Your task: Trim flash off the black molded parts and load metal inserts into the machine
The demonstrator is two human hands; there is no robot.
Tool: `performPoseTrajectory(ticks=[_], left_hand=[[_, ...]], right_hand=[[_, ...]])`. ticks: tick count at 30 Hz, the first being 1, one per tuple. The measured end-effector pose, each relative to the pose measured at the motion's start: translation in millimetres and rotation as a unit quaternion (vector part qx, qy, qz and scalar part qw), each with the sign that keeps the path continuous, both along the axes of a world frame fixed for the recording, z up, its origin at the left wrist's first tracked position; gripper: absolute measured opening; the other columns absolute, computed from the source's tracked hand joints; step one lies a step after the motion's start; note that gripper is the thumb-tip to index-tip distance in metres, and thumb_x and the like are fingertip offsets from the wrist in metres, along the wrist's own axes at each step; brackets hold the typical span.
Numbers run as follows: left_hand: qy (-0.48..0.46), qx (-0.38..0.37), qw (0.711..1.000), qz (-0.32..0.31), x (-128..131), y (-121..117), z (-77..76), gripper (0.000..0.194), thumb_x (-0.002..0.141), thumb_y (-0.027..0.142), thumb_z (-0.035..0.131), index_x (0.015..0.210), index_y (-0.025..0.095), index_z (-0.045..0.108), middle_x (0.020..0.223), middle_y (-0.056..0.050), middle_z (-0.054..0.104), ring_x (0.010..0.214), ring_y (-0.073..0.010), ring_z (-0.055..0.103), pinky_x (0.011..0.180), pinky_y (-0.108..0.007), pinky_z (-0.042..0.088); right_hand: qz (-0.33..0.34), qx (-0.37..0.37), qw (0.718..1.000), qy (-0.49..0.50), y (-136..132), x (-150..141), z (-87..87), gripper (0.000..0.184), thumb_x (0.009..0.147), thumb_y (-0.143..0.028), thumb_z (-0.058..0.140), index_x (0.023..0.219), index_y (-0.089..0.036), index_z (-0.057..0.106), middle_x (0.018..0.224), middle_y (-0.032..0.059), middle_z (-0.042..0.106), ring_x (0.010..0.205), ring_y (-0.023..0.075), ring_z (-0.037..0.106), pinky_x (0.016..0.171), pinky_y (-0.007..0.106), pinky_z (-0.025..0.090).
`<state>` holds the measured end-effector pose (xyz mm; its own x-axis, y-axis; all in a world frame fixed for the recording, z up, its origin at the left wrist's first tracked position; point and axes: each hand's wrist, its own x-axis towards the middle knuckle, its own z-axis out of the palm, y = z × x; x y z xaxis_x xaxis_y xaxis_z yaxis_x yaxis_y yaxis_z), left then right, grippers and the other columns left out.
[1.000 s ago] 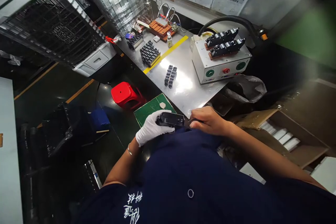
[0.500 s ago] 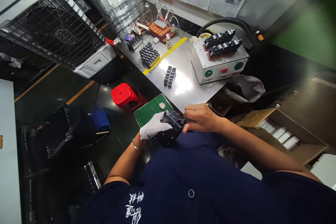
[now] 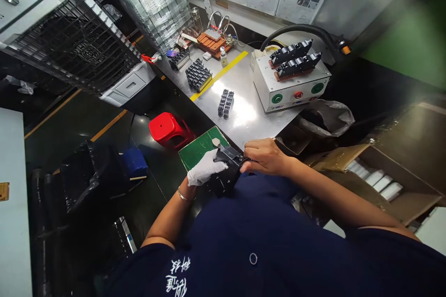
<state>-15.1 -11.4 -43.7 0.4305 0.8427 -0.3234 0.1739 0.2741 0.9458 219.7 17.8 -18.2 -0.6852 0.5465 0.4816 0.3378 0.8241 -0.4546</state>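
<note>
My left hand, in a white glove, is closed around a black plastic housing held close to my body. The housing is tilted, with a smooth dark face upward and small shiny spots along its side. My bare right hand has its fingers and thumb pinched at the housing's right end; whatever is between those fingertips is hidden. Beneath and behind the left hand lies a green board, with a small pale piece on it.
On the metal table stand two black slotted strips, a block of similar strips and a small bottle. A white control box carries black parts on top. A red stool is at left, an open carton at right.
Both hands stay on the black housing with almost the same grip. The right fingers have shifted very slightly at its end, and the whole view has moved a little.
</note>
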Motion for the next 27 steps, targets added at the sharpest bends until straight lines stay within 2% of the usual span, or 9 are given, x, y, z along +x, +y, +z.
performPoseTrajectory(ticks=[4,7,10,14,17,21,24,27], left_hand=[[-0.029,-0.036,0.999,0.01,1.7,-2.3,3.3,0.065,0.059,0.056,0.079,0.103,0.01,0.066,0.097,-0.009,0.068,0.089,-0.0241,0.061,0.081,-0.034,0.049],[-0.037,-0.066,0.997,-0.006,2.4,-2.4,10.5,0.063,0.054,0.051,0.083,0.099,0.011,0.067,0.09,-0.006,0.068,0.085,-0.0222,0.06,0.079,-0.032,0.049],[-0.001,-0.074,0.996,-0.045,0.7,0.0,19.1,0.056,0.056,0.044,0.082,0.099,0.013,0.067,0.087,-0.004,0.067,0.083,-0.0205,0.059,0.078,-0.031,0.048],[0.063,-0.075,0.99,-0.098,-2.2,3.4,27.7,0.052,0.057,0.035,0.079,0.103,0.014,0.067,0.088,-0.002,0.066,0.084,-0.0208,0.058,0.076,-0.031,0.048],[0.069,-0.08,0.989,-0.1,-2.0,3.6,29.8,0.054,0.056,0.033,0.078,0.105,0.013,0.066,0.09,-0.003,0.067,0.086,-0.0214,0.058,0.077,-0.032,0.048],[0.042,-0.073,0.995,-0.06,-0.5,1.5,22.1,0.052,0.058,0.038,0.079,0.101,0.012,0.066,0.088,-0.003,0.067,0.083,-0.021,0.059,0.076,-0.032,0.048],[-0.015,-0.051,0.998,-0.03,0.9,0.2,11.1,0.059,0.059,0.047,0.081,0.104,0.012,0.066,0.094,-0.005,0.068,0.088,-0.0219,0.06,0.08,-0.032,0.048],[-0.045,-0.048,0.998,-0.008,3.0,0.3,4.0,0.065,0.06,0.057,0.079,0.104,0.011,0.066,0.094,-0.007,0.068,0.087,-0.0226,0.061,0.08,-0.032,0.048]], right_hand=[[0.04,-0.072,0.996,-0.032,0.6,2.3,-2.9,0.064,0.094,-0.068,0.033,0.054,-0.019,0.043,0.052,-0.0017,0.044,0.048,0.0093,0.035,0.05,0.026,0.02],[0.076,-0.105,0.991,-0.015,-0.8,4.6,-3.5,0.065,0.092,-0.071,0.035,0.053,-0.019,0.039,0.05,-0.0026,0.041,0.046,0.0085,0.034,0.05,0.026,0.02],[0.078,-0.107,0.991,0.0,-3.2,5.8,0.5,0.063,0.089,-0.074,0.037,0.058,-0.019,0.044,0.055,-0.0016,0.046,0.051,0.0094,0.04,0.05,0.025,0.023],[0.108,-0.113,0.987,-0.027,-6.5,6.3,5.6,0.061,0.089,-0.073,0.039,0.06,-0.019,0.045,0.059,-0.0015,0.047,0.054,0.0099,0.041,0.052,0.024,0.024],[0.119,-0.098,0.988,-0.028,-8.3,7.0,4.6,0.06,0.091,-0.068,0.04,0.058,-0.019,0.044,0.057,-0.0018,0.046,0.054,0.0097,0.041,0.052,0.025,0.024],[0.076,-0.051,0.996,-0.008,-8.7,7.1,1.3,0.058,0.094,-0.064,0.041,0.059,-0.018,0.048,0.057,-0.0015,0.046,0.054,0.0099,0.042,0.053,0.025,0.024],[0.022,-0.013,0.999,0.019,-7.0,6.0,-1.1,0.058,0.093,-0.065,0.04,0.062,-0.017,0.051,0.058,-0.0009,0.047,0.054,0.0103,0.041,0.052,0.025,0.024],[-0.007,-0.014,1.0,0.017,-5.2,3.9,-3.2,0.061,0.094,-0.067,0.036,0.061,-0.018,0.05,0.058,-0.0002,0.047,0.053,0.0107,0.04,0.052,0.026,0.022]])
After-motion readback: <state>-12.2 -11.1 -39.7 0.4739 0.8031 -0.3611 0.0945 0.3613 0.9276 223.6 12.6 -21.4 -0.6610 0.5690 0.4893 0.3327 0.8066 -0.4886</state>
